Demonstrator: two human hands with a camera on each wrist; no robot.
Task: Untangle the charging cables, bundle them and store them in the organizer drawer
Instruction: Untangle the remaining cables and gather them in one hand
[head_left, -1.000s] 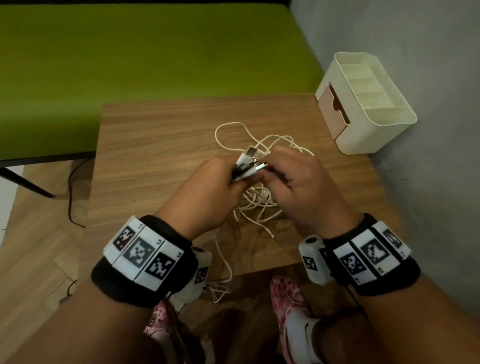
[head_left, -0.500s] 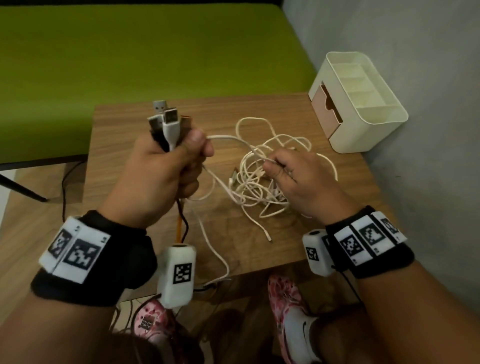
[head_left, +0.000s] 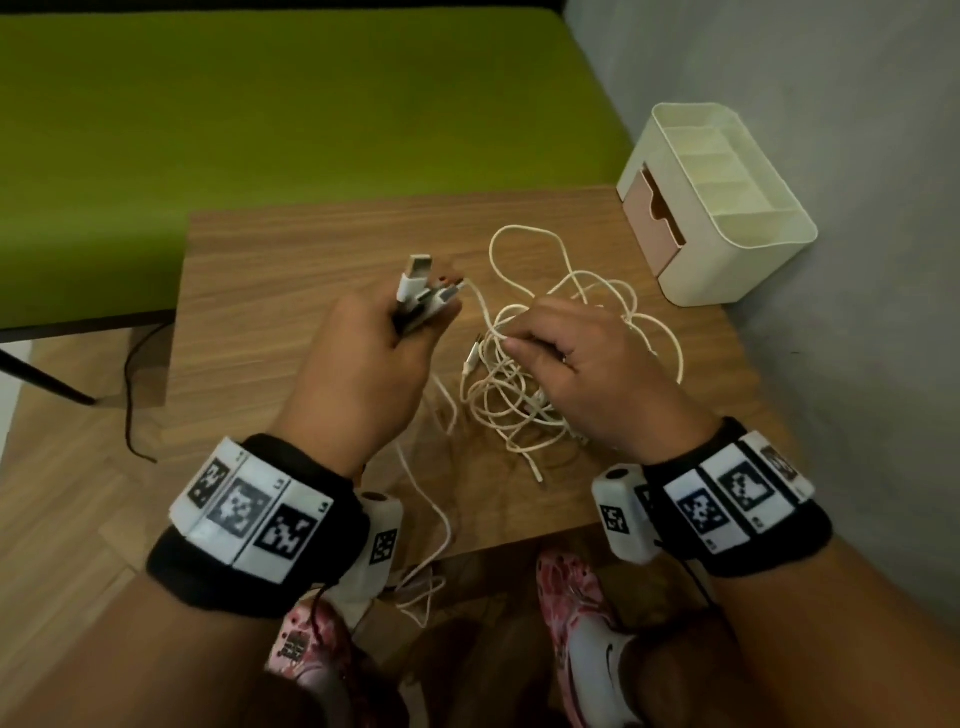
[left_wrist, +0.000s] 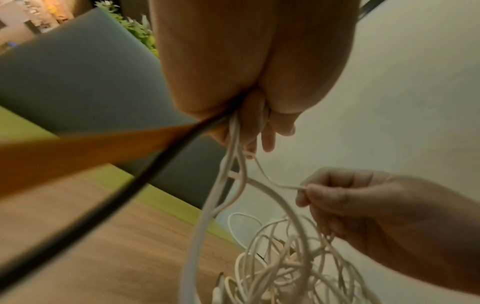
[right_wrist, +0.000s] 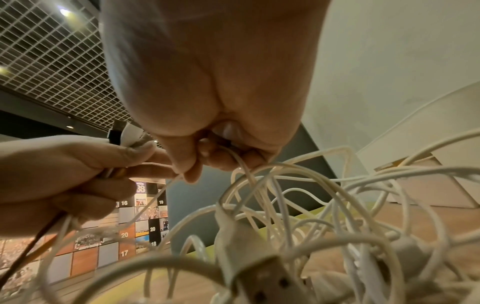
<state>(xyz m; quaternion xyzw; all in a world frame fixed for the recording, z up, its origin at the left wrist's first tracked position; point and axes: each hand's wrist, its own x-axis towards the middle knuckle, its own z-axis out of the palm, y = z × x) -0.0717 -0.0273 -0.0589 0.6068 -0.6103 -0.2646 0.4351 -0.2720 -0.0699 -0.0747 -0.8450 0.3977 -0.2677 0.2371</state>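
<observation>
A tangle of white charging cables (head_left: 524, 384) lies in the middle of the small wooden table (head_left: 291, 270). My left hand (head_left: 379, 353) grips a bunch of cable ends, and their USB plugs (head_left: 421, 283) stick up out of the fist. In the left wrist view white, black and orange cables (left_wrist: 221, 185) hang from that fist. My right hand (head_left: 576, 374) rests over the tangle and pinches a thin white strand (right_wrist: 244, 164) between thumb and fingers. The cream organizer (head_left: 748, 244) with its pink drawer (head_left: 654, 223) stands at the table's back right corner.
A green bench (head_left: 291, 119) runs behind the table and a grey wall (head_left: 831, 156) closes the right side. A loop of cable (head_left: 426, 582) hangs over the table's near edge. Shoes (head_left: 582, 623) show below it, and a black cord (head_left: 130, 384) trails on the floor at left.
My left hand, raised high to the left with the plugs half a second ago, has come back down and right toward the tangle. The right hand stays on the pile.
</observation>
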